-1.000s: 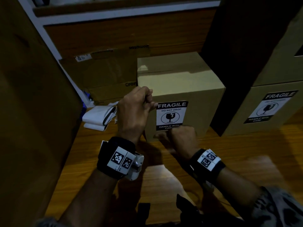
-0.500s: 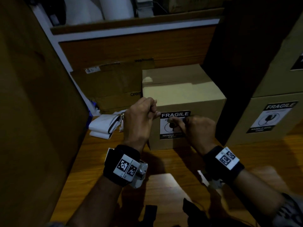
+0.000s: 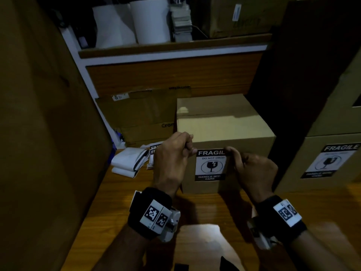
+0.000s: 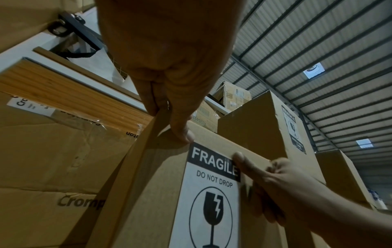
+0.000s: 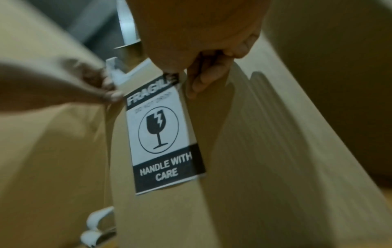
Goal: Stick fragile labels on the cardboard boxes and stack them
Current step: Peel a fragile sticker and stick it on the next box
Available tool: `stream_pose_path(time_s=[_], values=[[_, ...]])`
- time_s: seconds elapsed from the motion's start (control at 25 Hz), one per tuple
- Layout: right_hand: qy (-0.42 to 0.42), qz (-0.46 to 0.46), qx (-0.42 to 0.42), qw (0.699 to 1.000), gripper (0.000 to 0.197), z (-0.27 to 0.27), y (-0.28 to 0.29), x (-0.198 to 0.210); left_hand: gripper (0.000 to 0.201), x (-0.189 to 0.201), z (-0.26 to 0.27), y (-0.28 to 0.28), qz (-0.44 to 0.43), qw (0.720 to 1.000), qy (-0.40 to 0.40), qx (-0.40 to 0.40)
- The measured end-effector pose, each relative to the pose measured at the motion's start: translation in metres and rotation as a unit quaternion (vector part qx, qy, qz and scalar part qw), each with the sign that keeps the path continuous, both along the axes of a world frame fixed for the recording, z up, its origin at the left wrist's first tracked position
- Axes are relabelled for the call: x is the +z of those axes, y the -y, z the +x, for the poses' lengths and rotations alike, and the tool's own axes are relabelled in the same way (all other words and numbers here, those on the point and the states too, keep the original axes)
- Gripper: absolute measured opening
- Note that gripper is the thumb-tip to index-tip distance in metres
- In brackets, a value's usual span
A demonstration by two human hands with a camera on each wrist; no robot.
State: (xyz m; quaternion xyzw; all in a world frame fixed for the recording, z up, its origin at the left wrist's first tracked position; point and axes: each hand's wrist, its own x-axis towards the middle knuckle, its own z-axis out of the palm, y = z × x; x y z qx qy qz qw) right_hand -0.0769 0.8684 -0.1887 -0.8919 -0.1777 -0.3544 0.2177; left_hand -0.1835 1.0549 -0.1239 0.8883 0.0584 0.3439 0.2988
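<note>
A closed cardboard box (image 3: 224,130) stands on the wooden table, with a black-and-white fragile label (image 3: 210,166) on its front face. My left hand (image 3: 173,155) grips the box's upper left front corner. Its thumb (image 4: 182,134) presses the front just beside the label (image 4: 210,193), and its curled fingers lie on the left side. My right hand (image 3: 252,169) pinches the label's top right corner under the thumb (image 4: 240,159). In the right wrist view the label (image 5: 161,137) has its right edge standing slightly off the box.
Two stacked boxes (image 3: 328,163) stand at the right, the lower one labelled. Flattened cardboard (image 3: 140,114) leans behind. Folded white backing paper (image 3: 129,163) and spare labels (image 3: 154,152) lie at the left. A tall carton (image 3: 39,133) walls the left side. A shelf holds white rolls (image 3: 148,22).
My right hand has come up from below the label, across its face, to its top right corner. The left hand has stayed at the box's upper left corner.
</note>
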Motion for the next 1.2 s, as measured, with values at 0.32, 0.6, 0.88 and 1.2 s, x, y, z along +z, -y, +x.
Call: stream_pose_path(time_s=[0.32, 0.6, 0.88, 1.2], values=[[-0.014, 0.005, -0.005, 1.0, 0.079, 0.003, 0.004, 0.001, 0.031, -0.003, 0.004, -0.001, 0.011, 1.0, -0.001, -0.002], [-0.001, 0.001, 0.027, 1.0, 0.073, 0.009, 0.009, -0.002, 0.03, -0.001, 0.003, -0.001, 0.015, 1.0, -0.013, -0.003], [0.023, -0.049, 0.088, 0.995, 0.078, 0.004, 0.02, -0.025, 0.023, 0.005, 0.001, 0.004, 0.086, 0.994, -0.063, 0.031], [-0.089, -0.199, 0.093, 0.972, 0.055, -0.004, 0.02, -0.045, 0.022, 0.007, 0.0, 0.005, 0.069, 0.995, -0.063, 0.034]])
